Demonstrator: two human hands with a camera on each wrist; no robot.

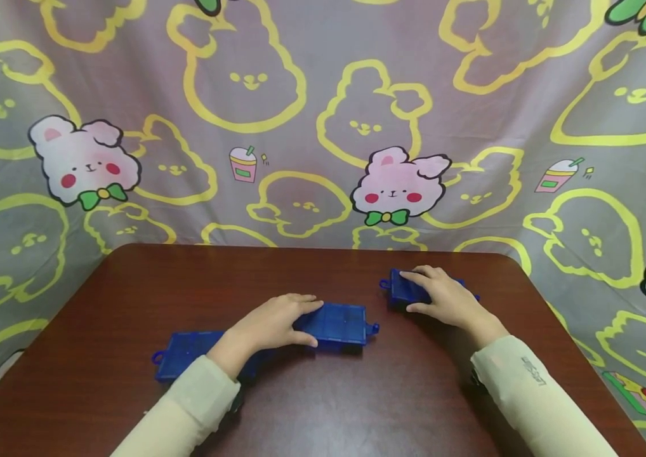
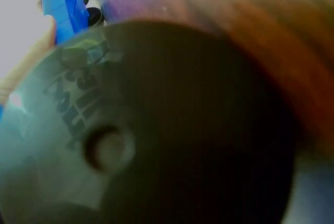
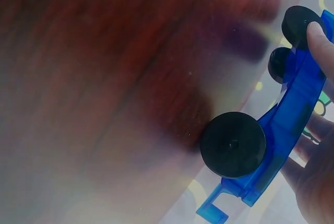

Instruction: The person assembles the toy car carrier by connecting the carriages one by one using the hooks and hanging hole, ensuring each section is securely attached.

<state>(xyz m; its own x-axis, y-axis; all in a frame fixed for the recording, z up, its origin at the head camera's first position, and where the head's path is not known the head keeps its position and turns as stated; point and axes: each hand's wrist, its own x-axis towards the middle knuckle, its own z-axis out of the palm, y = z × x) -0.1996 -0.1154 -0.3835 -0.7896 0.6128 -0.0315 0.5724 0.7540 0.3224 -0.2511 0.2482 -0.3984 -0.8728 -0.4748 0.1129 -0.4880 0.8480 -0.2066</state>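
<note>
A blue toy cart (image 1: 341,325) with a hook at its right end stands near the middle of the table. My left hand (image 1: 270,325) grips its left end, fingers over the top and thumb along the near side. Farther back on the right, my right hand (image 1: 445,297) holds another blue cart (image 1: 403,289) between thumb and fingers. In the right wrist view that cart (image 3: 292,114) shows black wheels (image 3: 233,144) and a bent hook at one end, with my thumb (image 3: 319,46) against a wheel. A third blue cart (image 1: 183,355), with a ring at its left end, is partly hidden under my left forearm.
The brown wooden table (image 1: 323,406) has rounded back corners, and a patterned curtain (image 1: 300,76) hangs right behind it. In the left wrist view a large dark disc with faint lettering (image 2: 172,130) blocks most of the picture.
</note>
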